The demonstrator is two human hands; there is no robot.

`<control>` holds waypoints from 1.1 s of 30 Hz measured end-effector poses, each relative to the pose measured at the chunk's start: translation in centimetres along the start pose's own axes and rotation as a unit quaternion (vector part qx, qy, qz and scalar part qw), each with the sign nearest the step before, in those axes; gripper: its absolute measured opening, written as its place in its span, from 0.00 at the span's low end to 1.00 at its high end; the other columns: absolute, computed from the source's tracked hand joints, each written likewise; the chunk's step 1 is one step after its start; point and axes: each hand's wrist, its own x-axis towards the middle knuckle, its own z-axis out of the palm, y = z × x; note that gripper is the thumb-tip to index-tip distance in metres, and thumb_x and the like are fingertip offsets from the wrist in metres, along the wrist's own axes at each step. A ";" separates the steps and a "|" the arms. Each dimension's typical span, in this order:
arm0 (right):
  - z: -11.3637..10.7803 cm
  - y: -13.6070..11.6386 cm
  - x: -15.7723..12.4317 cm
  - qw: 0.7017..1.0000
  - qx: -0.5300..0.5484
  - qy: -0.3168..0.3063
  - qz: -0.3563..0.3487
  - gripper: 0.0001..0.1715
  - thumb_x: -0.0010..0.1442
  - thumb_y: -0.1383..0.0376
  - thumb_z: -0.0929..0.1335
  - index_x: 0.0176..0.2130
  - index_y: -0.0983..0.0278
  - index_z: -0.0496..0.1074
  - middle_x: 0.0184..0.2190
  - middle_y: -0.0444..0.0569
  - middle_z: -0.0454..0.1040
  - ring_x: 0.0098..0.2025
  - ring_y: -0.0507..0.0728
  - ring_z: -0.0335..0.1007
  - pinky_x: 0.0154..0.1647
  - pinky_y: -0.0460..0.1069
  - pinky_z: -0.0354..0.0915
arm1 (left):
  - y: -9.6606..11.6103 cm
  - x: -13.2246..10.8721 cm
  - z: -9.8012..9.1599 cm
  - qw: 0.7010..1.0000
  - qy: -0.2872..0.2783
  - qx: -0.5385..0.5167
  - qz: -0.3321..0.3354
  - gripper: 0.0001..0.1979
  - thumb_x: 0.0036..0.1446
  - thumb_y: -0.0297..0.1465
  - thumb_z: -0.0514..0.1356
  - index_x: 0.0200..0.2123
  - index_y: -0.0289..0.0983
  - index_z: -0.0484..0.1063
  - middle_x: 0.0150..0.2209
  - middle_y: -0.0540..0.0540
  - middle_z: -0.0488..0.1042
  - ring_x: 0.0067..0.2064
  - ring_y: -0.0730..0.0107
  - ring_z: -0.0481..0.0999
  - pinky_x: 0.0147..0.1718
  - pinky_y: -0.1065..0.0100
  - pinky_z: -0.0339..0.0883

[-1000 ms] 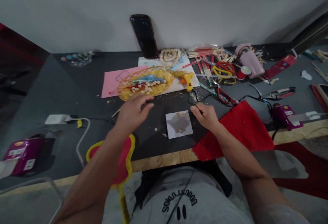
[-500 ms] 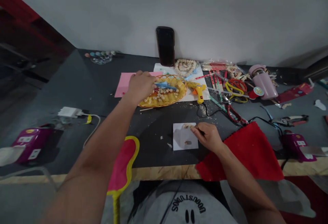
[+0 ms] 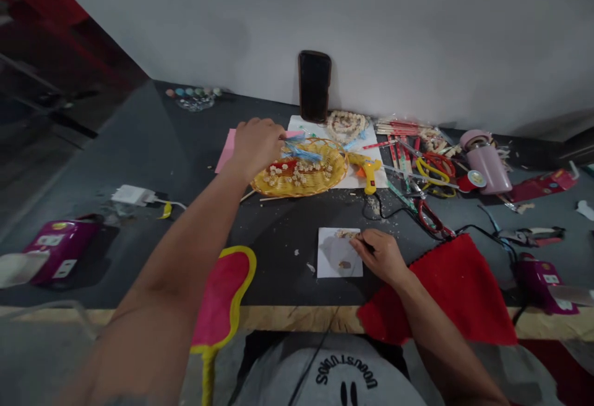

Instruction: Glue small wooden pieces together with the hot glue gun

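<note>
While the left hand [image 3: 257, 146] hangs over the left end of a yellow basket [image 3: 335, 168], its fingers bent beside blue strands [image 3: 305, 153], the right hand [image 3: 383, 254] is poised at the far right corner of a white card [image 3: 328, 265]. The right fingers are drawn narrow next to pale pieces [image 3: 344, 233] on the card; whether either hand grips anything cannot be told. The card lies on the dark surface [image 3: 278, 282], nearer the person than the basket, which carries small pale flowers [image 3: 297, 174]. A yellow glue gun [image 3: 370, 174] sits just right of the basket, a phone [image 3: 314, 87] leans against the wall [image 3: 232, 41], and red cloth [image 3: 464, 294] spreads beneath the right forearm.
</note>
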 end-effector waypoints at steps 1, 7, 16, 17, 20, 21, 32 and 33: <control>0.0 0.0 0.0 1.000 0.001 -0.002 0.001 0.19 0.70 0.60 0.62 0.27 0.60 0.64 0.20 0.44 0.68 0.23 0.51 0.65 0.26 0.46 0.59 | -0.1 0.0 -0.1 1.000 -0.005 -0.007 0.000 0.16 0.64 0.29 0.54 0.51 0.32 0.75 0.49 0.38 0.75 0.48 0.57 0.69 0.47 0.55 0.62; 0.3 0.3 -0.1 0.999 -0.006 -0.032 0.017 0.19 0.70 0.59 0.62 0.28 0.60 0.66 0.22 0.46 0.70 0.25 0.53 0.67 0.27 0.47 0.61 | -0.9 -0.9 0.0 0.999 -0.012 -0.034 0.010 0.18 0.60 0.23 0.53 0.50 0.36 0.76 0.49 0.40 0.76 0.46 0.60 0.72 0.44 0.60 0.63; 0.3 0.5 -0.2 0.999 -0.009 -0.047 0.019 0.21 0.71 0.58 0.61 0.27 0.60 0.66 0.22 0.46 0.70 0.25 0.53 0.66 0.27 0.47 0.61 | -0.5 -2.2 2.4 0.998 -0.036 0.008 0.058 0.08 0.59 0.30 0.59 0.35 0.40 0.80 0.42 0.41 0.79 0.48 0.51 0.72 0.47 0.55 0.63; 0.3 0.6 -0.2 0.999 -0.010 -0.046 0.021 0.20 0.71 0.58 0.61 0.27 0.60 0.66 0.22 0.46 0.70 0.25 0.53 0.66 0.27 0.47 0.61 | -0.4 -2.2 2.6 0.998 -0.031 0.006 0.059 0.08 0.59 0.30 0.59 0.34 0.40 0.80 0.41 0.41 0.79 0.48 0.51 0.72 0.47 0.55 0.63; 0.4 0.7 -0.2 0.999 -0.014 -0.043 0.022 0.20 0.71 0.58 0.61 0.27 0.60 0.67 0.22 0.46 0.71 0.26 0.53 0.67 0.27 0.47 0.62 | -0.2 -2.1 3.0 0.998 -0.018 -0.017 0.055 0.08 0.59 0.30 0.59 0.32 0.41 0.79 0.41 0.42 0.79 0.48 0.52 0.72 0.48 0.53 0.62; 0.3 0.7 -0.3 0.999 -0.013 -0.042 0.020 0.20 0.70 0.59 0.62 0.27 0.60 0.67 0.23 0.46 0.71 0.26 0.53 0.68 0.27 0.47 0.62 | -0.3 -2.0 3.0 0.998 -0.017 -0.028 0.049 0.08 0.59 0.30 0.58 0.33 0.40 0.79 0.41 0.41 0.79 0.48 0.51 0.72 0.49 0.52 0.62; 0.2 0.6 -0.3 0.999 -0.004 -0.045 0.015 0.19 0.70 0.59 0.62 0.28 0.60 0.68 0.24 0.46 0.72 0.26 0.53 0.69 0.28 0.47 0.63 | -2.0 -2.8 -0.1 0.990 0.006 -0.142 -0.002 0.16 0.60 0.32 0.53 0.44 0.38 0.79 0.44 0.42 0.81 0.45 0.58 0.76 0.47 0.60 0.67; 0.2 0.7 -0.3 0.999 -0.004 -0.046 0.016 0.19 0.70 0.59 0.61 0.28 0.60 0.68 0.24 0.46 0.72 0.27 0.53 0.69 0.28 0.47 0.63 | -1.9 -3.1 -0.3 0.987 0.010 -0.160 0.000 0.17 0.60 0.32 0.53 0.44 0.38 0.80 0.45 0.42 0.80 0.46 0.58 0.76 0.48 0.59 0.67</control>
